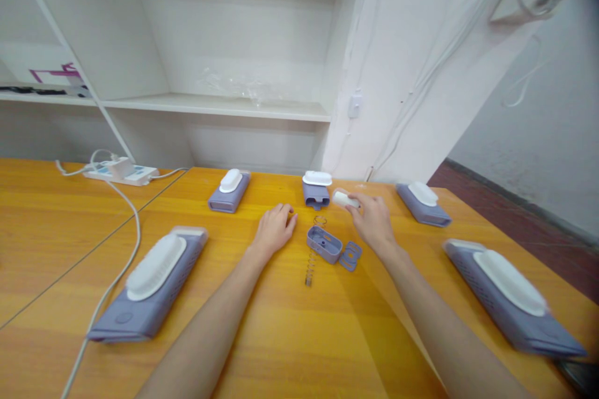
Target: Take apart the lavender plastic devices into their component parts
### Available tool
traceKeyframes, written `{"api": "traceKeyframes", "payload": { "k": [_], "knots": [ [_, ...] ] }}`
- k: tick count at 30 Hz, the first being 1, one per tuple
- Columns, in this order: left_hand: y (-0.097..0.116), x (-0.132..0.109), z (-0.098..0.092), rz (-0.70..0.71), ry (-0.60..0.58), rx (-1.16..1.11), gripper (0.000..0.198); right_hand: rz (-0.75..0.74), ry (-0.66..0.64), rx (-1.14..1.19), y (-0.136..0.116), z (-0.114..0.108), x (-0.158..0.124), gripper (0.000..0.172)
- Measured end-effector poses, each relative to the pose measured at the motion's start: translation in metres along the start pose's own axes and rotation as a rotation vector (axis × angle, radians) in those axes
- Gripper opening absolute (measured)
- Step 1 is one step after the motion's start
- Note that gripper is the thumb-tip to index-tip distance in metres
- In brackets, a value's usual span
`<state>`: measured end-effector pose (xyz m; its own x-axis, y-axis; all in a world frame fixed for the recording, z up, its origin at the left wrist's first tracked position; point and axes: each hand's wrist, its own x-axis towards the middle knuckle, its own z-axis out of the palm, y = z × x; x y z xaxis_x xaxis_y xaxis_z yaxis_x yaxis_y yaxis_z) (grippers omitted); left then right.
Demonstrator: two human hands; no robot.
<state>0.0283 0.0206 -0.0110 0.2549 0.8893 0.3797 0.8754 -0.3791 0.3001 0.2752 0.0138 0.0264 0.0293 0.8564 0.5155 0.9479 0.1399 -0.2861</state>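
Observation:
My right hand (pixel 373 219) is closed, thumb and fingertips gripping the end of a white oval piece (pixel 343 199) just over the table. My left hand (pixel 275 228) rests on the wood with its fingers loosely bent and its thumb apart, holding nothing. Between the hands sits a purple-grey oval shell (pixel 331 252), hollow side up. A flat slotted purple piece (pixel 350 256) lies against its right end. One long coil spring (pixel 309 268) lies at the shell's near side, and another coil spring (pixel 320 221) lies just beyond it.
Purple boxes with white oval tops stand around: back left (pixel 235 194), back middle (pixel 315 190), back right (pixel 430 212), near left (pixel 152 312) and near right (pixel 519 324). A power strip (pixel 140 174) with a white cable (pixel 137 230) lies left. White shelving (pixel 224 106) stands behind.

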Motion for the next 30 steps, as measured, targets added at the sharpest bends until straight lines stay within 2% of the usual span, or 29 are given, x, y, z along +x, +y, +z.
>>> {"api": "traceKeyframes", "payload": {
  "k": [3,8,13,17,20,23,27,30],
  "knots": [
    [0.000,0.000,0.000,0.006,0.006,0.005,0.020,-0.186,0.001,0.090,-0.007,0.015,0.020,0.027],
    [0.000,0.000,0.000,0.019,0.011,0.013,0.022,-0.328,-0.051,0.116,-0.017,0.036,0.048,0.025],
    [0.000,0.000,0.000,0.021,0.015,0.019,0.022,-0.380,-0.057,0.103,-0.020,0.043,0.060,0.022],
    [0.002,-0.001,0.000,0.032,0.016,0.013,0.023,-0.336,-0.006,0.096,-0.024,0.040,0.058,0.024],
    [0.005,-0.003,-0.002,0.077,0.028,-0.023,0.026,-0.260,0.065,0.109,-0.031,0.033,0.042,0.026],
    [0.010,-0.006,-0.006,0.132,0.045,-0.080,0.030,-0.191,0.106,0.193,-0.041,0.023,0.011,0.032],
    [0.014,-0.013,-0.015,0.204,0.075,-0.164,0.033,-0.218,0.002,0.248,-0.049,0.007,-0.039,0.052],
    [0.019,-0.021,-0.023,0.261,0.072,-0.200,0.043,-0.242,-0.093,0.191,-0.046,-0.003,-0.063,0.060]
  ]
}}
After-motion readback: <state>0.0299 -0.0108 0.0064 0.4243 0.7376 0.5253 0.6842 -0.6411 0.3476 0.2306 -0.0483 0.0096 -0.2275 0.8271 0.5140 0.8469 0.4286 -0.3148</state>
